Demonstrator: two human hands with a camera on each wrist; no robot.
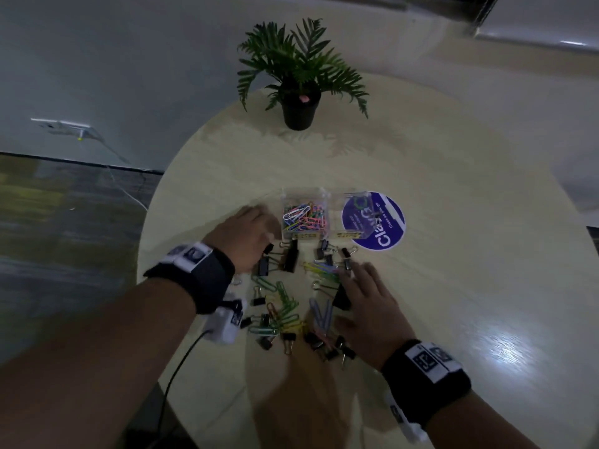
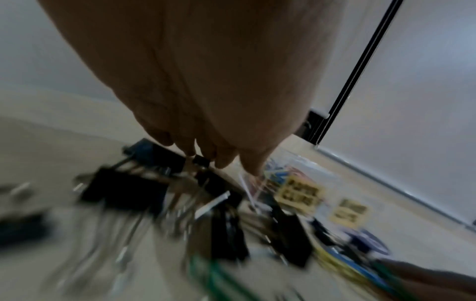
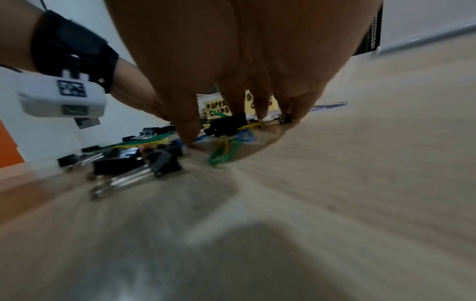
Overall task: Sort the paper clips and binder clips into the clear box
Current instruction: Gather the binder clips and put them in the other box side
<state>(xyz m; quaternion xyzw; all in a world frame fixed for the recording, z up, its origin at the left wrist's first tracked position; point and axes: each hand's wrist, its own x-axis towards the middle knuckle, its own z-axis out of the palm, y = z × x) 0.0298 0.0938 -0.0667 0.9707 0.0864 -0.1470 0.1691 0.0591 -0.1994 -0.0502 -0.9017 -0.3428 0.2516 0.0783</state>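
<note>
The clear box [image 1: 327,197] has two compartments. The left one holds several coloured paper clips [image 1: 304,215]; what is in the right one [image 1: 351,218] I cannot make out. Loose black binder clips [image 1: 290,259] and coloured paper clips [image 1: 285,311] lie scattered in front of it. My left hand [image 1: 249,234] sits at the box's left front corner, and its fingertips [image 2: 206,154] pinch a small black binder clip [image 2: 201,160]. My right hand [image 1: 366,293] lies spread over the pile's right side, with its thumb tip [image 3: 189,140] on the table beside green and yellow paper clips [image 3: 224,150].
The round pale wooden table [image 1: 453,286] carries a potted plant [image 1: 299,105] at the back and a blue round sticker [image 1: 385,231] under the box's right end. Yellow labels [image 3: 217,110] mark the compartments. A cable [image 1: 181,361] hangs from my left wrist.
</note>
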